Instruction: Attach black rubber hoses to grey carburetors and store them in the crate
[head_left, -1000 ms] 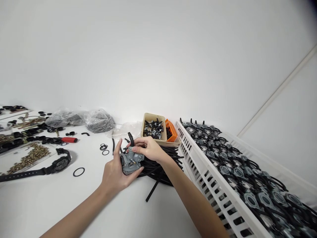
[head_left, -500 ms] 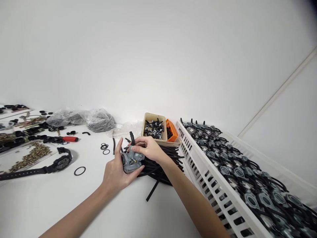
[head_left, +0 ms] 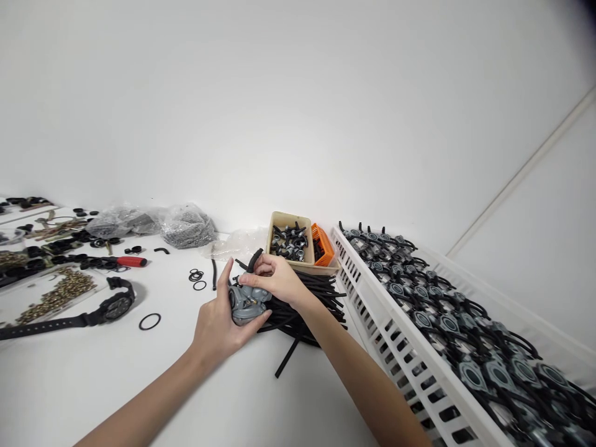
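While our left hand [head_left: 218, 326] clamps the grey carburetor [head_left: 246, 302] just above the white table [head_left: 139, 372], our right hand [head_left: 275, 279] pinches the short black hose [head_left: 254, 259] at its 12 o'clock; we judge a straight, steady push seats it best.

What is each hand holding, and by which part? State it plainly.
The left hand grips the grey metal carburettor by its lower body. The right hand pinches the short black rubber hose at the carburettor's top.
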Demonstrator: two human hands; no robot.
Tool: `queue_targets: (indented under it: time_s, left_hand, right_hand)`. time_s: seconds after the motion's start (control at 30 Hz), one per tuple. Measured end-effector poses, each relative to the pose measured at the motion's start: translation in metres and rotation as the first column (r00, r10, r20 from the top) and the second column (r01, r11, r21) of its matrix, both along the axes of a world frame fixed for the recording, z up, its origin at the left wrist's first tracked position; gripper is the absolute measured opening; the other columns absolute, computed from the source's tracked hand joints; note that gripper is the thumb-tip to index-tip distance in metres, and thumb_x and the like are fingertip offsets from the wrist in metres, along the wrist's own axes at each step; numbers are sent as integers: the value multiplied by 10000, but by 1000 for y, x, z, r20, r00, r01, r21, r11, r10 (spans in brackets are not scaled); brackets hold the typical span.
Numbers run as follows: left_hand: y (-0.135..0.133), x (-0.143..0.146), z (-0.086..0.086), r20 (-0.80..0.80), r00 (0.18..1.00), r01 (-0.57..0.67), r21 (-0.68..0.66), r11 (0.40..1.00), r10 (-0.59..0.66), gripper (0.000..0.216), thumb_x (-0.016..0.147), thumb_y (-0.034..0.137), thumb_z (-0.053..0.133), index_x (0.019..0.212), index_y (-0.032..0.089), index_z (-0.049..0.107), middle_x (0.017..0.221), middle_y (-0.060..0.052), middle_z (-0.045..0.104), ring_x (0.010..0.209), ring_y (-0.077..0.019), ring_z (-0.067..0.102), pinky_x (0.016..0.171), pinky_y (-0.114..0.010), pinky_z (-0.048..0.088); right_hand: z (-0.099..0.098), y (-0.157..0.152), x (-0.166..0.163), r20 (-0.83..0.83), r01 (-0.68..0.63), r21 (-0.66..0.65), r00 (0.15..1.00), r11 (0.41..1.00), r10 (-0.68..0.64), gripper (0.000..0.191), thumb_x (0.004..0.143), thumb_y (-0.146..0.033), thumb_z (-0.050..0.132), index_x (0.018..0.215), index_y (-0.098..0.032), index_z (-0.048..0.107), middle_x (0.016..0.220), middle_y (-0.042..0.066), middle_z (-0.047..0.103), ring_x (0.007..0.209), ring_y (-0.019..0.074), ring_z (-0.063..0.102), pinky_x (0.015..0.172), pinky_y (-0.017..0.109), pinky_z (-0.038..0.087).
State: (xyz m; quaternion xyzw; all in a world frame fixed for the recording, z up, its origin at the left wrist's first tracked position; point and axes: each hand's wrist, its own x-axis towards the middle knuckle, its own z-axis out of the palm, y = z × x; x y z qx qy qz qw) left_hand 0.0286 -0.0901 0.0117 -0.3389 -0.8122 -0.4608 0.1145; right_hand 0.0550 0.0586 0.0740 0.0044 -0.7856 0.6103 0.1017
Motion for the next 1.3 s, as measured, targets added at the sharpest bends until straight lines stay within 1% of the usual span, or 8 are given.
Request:
queue_targets:
  time_s: [0.1,0.2,0.3,0.4,0.63,0.9,1.17,1.3]
  left_hand:
    - [0,-1,0,20,1000,7,8,1000,-7,1050,730,549,662,1502,147,75,588,33,673,523,-243,675,500,-300,503]
    - [0,-1,1,43,999,16,29,999,-17,1051,724,536,668,1503,149,78,618,26,687,539,-240,680,517,-305,512]
    - [-1,0,3,79,996,41,61,997,-45,1055,718,514,679,1508,170,69,660,24,705,556,-233,686,537,-309,523]
    - [-1,1,3,109,992,60,68,996,-68,1049,722,507,680,1511,176,72,669,23,704,581,-233,692,564,-320,535]
    - [0,0,2,119,991,53,36,998,-57,1070,720,539,676,1511,166,59,627,25,688,577,-247,689,557,-334,532]
    - [0,0,3,121,991,46,54,997,-52,1067,717,539,678,1512,177,65,673,10,697,586,-245,694,560,-335,535]
    - [1,-1,4,141,989,34,51,998,-41,1057,715,560,671,1511,197,77,675,13,683,577,-247,685,570,-351,534]
    - [1,-1,4,124,992,26,46,999,-31,1053,712,562,671,1509,210,80,705,7,685,591,-248,690,574,-353,539]
  right_hand:
    - [1,-1,1,5,1,-40,1000,999,-1,447,571,-465,845,786,-160,600,550,-82,511,556,87,491,571,224,380]
    - [5,3,3,22,-140,-117,989,983,144,529,651,-518,783,1013,-152,664,651,-30,610,680,131,597,684,259,453]
    - [6,9,4,31,-258,-152,964,954,265,526,711,-574,711,1016,-146,703,782,34,691,858,189,652,804,305,478]
    - [1,12,1,49,-203,-170,976,964,214,491,646,-556,770,897,-139,708,808,48,710,885,210,664,835,324,479]
    - [-7,4,-5,72,4,-174,997,985,9,497,492,-466,884,766,-169,595,761,15,669,790,179,664,722,280,477]
    - [-6,5,-4,113,-33,-272,991,962,66,496,535,-508,853,794,-150,627,752,49,717,739,178,682,719,294,508]
    - [-6,11,-3,42,-190,-247,978,950,206,450,682,-538,754,879,-135,717,788,50,715,793,165,663,772,278,491]
    - [-7,12,-4,39,-190,-237,978,953,205,467,663,-553,760,880,-142,719,817,51,724,839,187,668,791,290,490]
